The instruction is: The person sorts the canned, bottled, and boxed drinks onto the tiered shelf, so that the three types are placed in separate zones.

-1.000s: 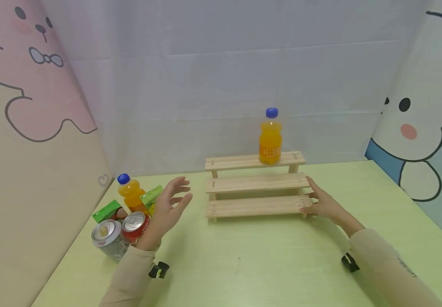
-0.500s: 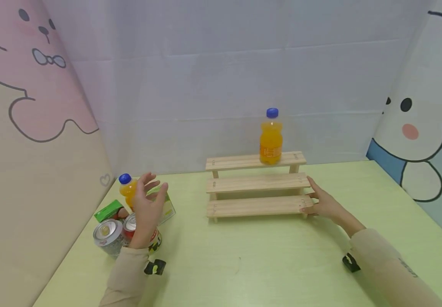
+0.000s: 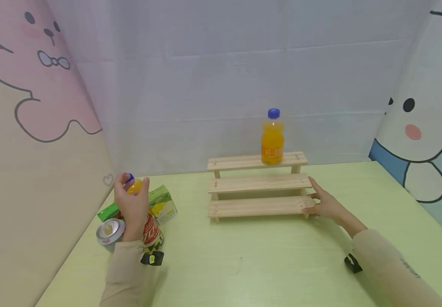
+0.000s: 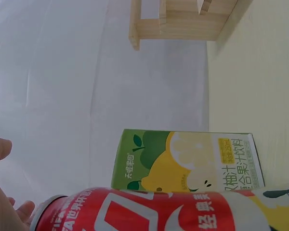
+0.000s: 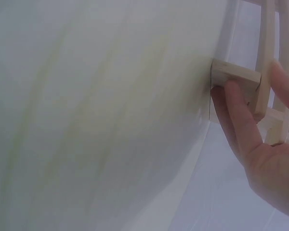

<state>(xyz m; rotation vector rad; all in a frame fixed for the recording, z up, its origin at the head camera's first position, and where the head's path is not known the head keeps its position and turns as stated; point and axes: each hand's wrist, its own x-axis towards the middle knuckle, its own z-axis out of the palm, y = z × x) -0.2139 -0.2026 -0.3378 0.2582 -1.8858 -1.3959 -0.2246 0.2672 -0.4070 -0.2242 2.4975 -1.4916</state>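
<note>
My left hand (image 3: pixel 132 209) is at the orange drink bottle (image 3: pixel 135 186) with the blue cap on the left, thumb to its right and fingers to its left and behind. A firm grip does not show. The hand partly hides a red can (image 4: pixel 159 211). A green and yellow juice carton (image 4: pixel 183 159) stands beside that can. My right hand (image 3: pixel 326 207) holds the right end of a three-step wooden display rack (image 3: pixel 259 184). In the right wrist view, two fingers (image 5: pixel 238 108) lie against its front leg and another digit is at the board.
A second orange drink bottle (image 3: pixel 272 143) stands upright on the rack's top step. By my left hand are a silver can (image 3: pixel 110 232) and a green carton (image 3: pixel 108 212). A white curtain (image 3: pixel 190 94) hangs behind the pale table (image 3: pixel 224 264).
My left hand has moved left, from the right of the clustered drinks to around the top of the orange bottle. The right hand stays at the rack.
</note>
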